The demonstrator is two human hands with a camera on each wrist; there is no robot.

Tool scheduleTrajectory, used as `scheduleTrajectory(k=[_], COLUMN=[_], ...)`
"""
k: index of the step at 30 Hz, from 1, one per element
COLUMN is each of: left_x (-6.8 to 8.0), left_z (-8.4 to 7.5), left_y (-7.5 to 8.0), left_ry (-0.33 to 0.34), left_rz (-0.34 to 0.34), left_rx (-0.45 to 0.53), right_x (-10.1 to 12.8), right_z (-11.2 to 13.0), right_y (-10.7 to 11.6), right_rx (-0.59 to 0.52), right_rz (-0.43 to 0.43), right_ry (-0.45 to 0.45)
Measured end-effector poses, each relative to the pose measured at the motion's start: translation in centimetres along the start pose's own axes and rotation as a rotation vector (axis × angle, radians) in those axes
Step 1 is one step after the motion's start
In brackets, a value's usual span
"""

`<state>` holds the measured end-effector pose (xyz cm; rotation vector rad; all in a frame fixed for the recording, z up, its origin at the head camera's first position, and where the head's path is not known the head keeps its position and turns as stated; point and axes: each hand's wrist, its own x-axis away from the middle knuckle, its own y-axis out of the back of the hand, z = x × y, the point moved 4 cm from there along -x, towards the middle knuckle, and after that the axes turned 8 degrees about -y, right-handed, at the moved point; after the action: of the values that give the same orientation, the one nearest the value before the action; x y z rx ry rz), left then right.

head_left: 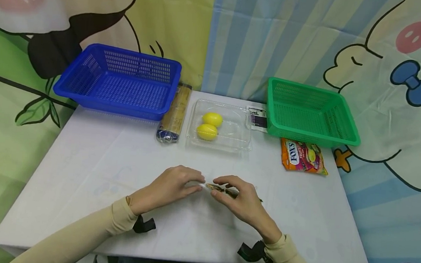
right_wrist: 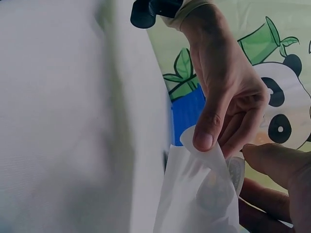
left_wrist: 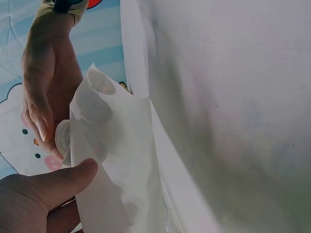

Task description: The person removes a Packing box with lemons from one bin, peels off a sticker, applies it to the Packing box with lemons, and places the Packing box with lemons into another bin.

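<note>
Between the hands is a thin white, translucent packet (left_wrist: 129,160) with round shapes showing through. From above, a brown-and-dark strip of the packet (head_left: 211,186) shows. A pale round disc with raised marks (right_wrist: 236,174) sticks out at its edge. My left hand (head_left: 175,185) pinches the packet's edge, its thumb (right_wrist: 206,133) lying on the white side in the right wrist view. My right hand (head_left: 243,201) holds the other end, thumb and fingers bent around it close by the disc. Part of the packet is hidden under the right fingers.
Behind the hands stand a blue basket (head_left: 122,109), a long yellow pack (head_left: 174,111), and a clear plastic box (head_left: 232,137) with two lemons (head_left: 207,132). Farther right are a dark-and-white packet (head_left: 258,121), a green basket (head_left: 315,136) and an orange candy bag (head_left: 302,157).
</note>
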<state>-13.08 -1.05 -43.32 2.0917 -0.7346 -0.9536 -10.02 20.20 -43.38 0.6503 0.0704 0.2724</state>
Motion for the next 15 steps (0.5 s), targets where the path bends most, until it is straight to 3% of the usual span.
scheduleTrajectory(k=[15], left_x=[-0.02], left_z=[-0.03], left_y=[0.22], left_ry=[-0.008], left_rz=[-0.010], left_rx=[-0.029], right_x=[-0.25], right_z=[0.56], right_y=[0.09], right_rx=[0.022], right_rz=[0.029], right_ry=[0.024])
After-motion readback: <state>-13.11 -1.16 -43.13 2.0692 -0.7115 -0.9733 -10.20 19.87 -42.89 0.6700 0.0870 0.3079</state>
